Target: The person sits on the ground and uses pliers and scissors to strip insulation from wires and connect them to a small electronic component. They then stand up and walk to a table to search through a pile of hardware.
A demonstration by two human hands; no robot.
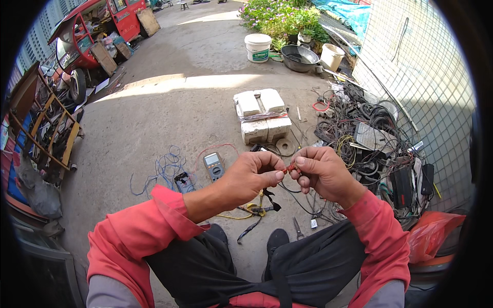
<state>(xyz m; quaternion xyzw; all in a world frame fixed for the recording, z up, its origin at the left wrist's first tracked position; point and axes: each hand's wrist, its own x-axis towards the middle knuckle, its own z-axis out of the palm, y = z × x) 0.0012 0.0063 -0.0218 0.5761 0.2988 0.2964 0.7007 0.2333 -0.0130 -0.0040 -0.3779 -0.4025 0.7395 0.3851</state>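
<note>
My left hand (251, 177) and my right hand (323, 174) meet above the ground, both pinching a short red piece (288, 169), perhaps wrapped wire; its detail is too small to make out. A dark cable hangs below my fingers. A multimeter (213, 165) lies beyond my left wrist, beside a small dark device (183, 183) and tangled blue wires (162, 169). Yellow wire and black tape-like strips (254, 209) lie under my hands. Scissors (298, 228) rest between my right foot and forearm.
A strapped white foam block (259, 131) sits ahead. Tangled cables (370, 115) line the right fence (421, 66). A red vehicle (123, 20) and scrap frames (56, 123) stand left. Buckets (258, 46), a black basin (299, 58) and plants are farther back. A red bag (431, 231) lies at right.
</note>
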